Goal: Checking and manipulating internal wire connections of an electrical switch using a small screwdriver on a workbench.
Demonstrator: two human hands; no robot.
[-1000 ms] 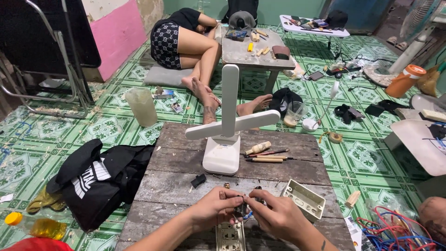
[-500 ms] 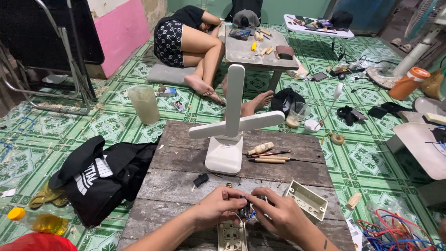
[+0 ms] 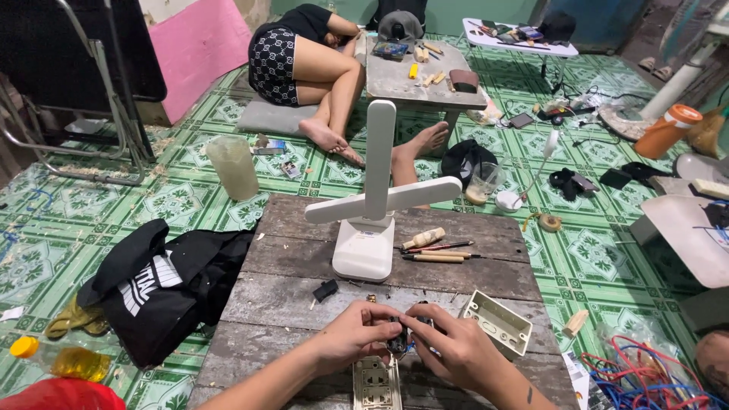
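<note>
Presently both hands meet at the near edge of the table. The left hand and right hand pinch a small dark part between them, fingers narrow and closed on it from either side. The part sits just above a cream socket plate lying flat at the near edge. An open cream box rests just right of the hands, tilted on its side.

Judgement: the step in hand is fitting or wiring the dark part, a fine two-handed adjustment. The next move calls for a steady pinch and a close view of the part; the screwdrivers lie beyond the hands, beside the white lamp.

Hidden or unclear: the part is mostly covered by fingertips, so its shape and any wires cannot be told. The socket plate is cut off by the bottom edge. A small black piece left of the lamp base is too small to identify.
</note>
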